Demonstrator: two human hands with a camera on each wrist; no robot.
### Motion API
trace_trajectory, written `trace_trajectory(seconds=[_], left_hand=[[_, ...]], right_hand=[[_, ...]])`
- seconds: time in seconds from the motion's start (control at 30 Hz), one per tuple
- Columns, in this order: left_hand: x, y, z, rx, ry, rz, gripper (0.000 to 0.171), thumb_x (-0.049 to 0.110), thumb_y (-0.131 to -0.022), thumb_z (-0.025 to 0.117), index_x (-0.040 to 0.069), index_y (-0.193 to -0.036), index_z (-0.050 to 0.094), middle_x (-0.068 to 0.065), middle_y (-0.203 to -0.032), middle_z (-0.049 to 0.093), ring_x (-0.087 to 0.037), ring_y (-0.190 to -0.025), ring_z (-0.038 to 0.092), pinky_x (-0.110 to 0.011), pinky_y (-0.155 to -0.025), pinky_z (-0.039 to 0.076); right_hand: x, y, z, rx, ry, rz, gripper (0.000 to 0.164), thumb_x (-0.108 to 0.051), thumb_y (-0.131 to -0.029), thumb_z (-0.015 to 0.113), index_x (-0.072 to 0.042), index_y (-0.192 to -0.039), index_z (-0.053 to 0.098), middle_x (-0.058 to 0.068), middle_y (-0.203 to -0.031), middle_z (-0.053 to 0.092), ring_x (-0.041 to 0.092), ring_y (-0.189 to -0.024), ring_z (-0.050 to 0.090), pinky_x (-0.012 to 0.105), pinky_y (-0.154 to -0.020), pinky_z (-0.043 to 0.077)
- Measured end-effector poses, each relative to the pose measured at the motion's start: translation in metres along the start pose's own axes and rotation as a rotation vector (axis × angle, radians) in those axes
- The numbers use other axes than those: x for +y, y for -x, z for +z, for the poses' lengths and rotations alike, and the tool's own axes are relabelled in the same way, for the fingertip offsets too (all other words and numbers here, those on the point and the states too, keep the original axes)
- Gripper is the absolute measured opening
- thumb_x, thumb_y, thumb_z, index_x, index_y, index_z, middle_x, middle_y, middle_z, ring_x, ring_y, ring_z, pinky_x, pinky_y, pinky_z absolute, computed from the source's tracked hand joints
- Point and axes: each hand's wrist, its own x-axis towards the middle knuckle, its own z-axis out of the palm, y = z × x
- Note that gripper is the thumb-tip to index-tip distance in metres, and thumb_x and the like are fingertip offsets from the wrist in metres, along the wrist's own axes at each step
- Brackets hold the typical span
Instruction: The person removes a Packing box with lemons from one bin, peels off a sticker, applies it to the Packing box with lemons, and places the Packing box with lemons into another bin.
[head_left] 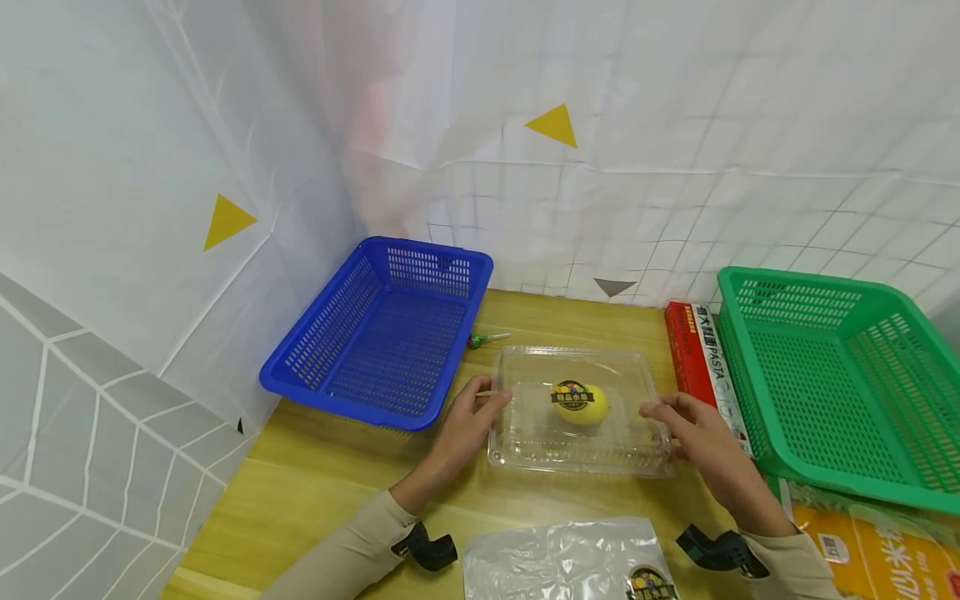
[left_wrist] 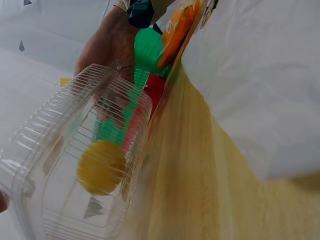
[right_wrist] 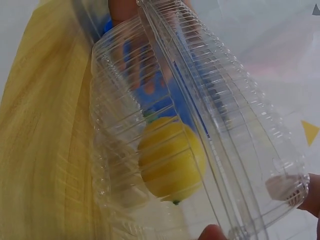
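Both hands pinch the clear container [head_left: 521,425] at opposite ends: left hand [head_left: 467,417] at nine o'clock, right hand [head_left: 701,433] at three, each with its thumb above the rim and its fingers lower on the side wall. Contents noted: one lemon [head_left: 597,407], lying near the middle of the container, beneath a dark label [head_left: 572,397] on the lid.

Surroundings, taken from the container in the head view: a lollipop [head_left: 476,341] and, beyond it, the blue basket [head_left: 341,407] at ten o'clock; a red pasta box [head_left: 690,354] at two; the green basket [head_left: 750,404] at three; an orange packet [head_left: 881,554] at four; a plastic bag [head_left: 555,557] at six, on the wooden table [head_left: 337,487].

Step in hand, as judged: the container, lemon already inside, is being handled from both ends with its lid down. Glare on the plastic prevents confirming that the lid is latched along its whole edge. Any next move calls for even support at nine and three, light pressure on the thin walls, and a level base, since the lemon could roll.
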Motion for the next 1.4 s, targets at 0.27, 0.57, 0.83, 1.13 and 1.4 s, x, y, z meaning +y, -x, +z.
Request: trace_trajectory(seconds=[0.27,0.57,0.83,1.13,1.4], left_hand=[[0.003,-0.002,-0.001,-0.035,0.061,-0.037,0.044,0.036,-0.102,0.064,0.003,-0.13,0.054,-0.013,-0.13,0.059,-0.03,-0.116,0.061,-0.043,-0.086,0.057],[0.016,-0.004,-0.007,-0.096,0.213,-0.155,0.053,0.046,-0.102,0.059,0.005,-0.134,0.051,-0.015,-0.129,0.057,-0.03,-0.113,0.06,-0.045,-0.089,0.057],[0.024,-0.004,-0.009,-0.118,0.226,-0.163,0.052,0.049,-0.102,0.059,0.006,-0.13,0.054,-0.014,-0.135,0.055,-0.032,-0.116,0.061,-0.047,-0.09,0.057],[0.031,-0.007,-0.006,-0.119,0.192,-0.168,0.049,0.048,-0.101,0.059,0.003,-0.122,0.059,-0.012,-0.128,0.061,-0.028,-0.112,0.062,-0.046,-0.091,0.056],[0.037,-0.009,-0.005,-0.147,0.153,-0.18,0.052,0.046,-0.101,0.062,-0.002,-0.121,0.064,-0.013,-0.116,0.067,-0.025,-0.099,0.066,-0.045,-0.081,0.059]], right_hand=[[0.001,0.003,-0.004,-0.006,-0.039,-0.026,0.06,-0.046,-0.106,0.059,0.007,-0.134,0.053,0.021,-0.135,0.053,0.027,-0.101,0.061,0.035,-0.077,0.059],[-0.006,0.011,-0.013,0.001,-0.028,-0.053,0.057,-0.048,-0.106,0.058,0.003,-0.131,0.061,0.013,-0.103,0.061,0.021,-0.079,0.06,0.033,-0.063,0.054],[-0.008,0.012,-0.022,-0.021,-0.068,-0.077,0.053,-0.043,-0.107,0.058,0.004,-0.132,0.062,0.01,-0.098,0.062,0.018,-0.07,0.057,0.031,-0.055,0.053],[-0.011,0.016,-0.027,-0.022,-0.05,-0.102,0.051,-0.044,-0.107,0.058,0.001,-0.13,0.066,0.01,-0.103,0.064,0.018,-0.063,0.055,0.033,-0.051,0.05],[-0.015,0.018,-0.03,-0.019,0.011,-0.114,0.052,-0.046,-0.107,0.057,0.0,-0.128,0.067,0.013,-0.086,0.063,0.022,-0.066,0.057,0.034,-0.052,0.05]])
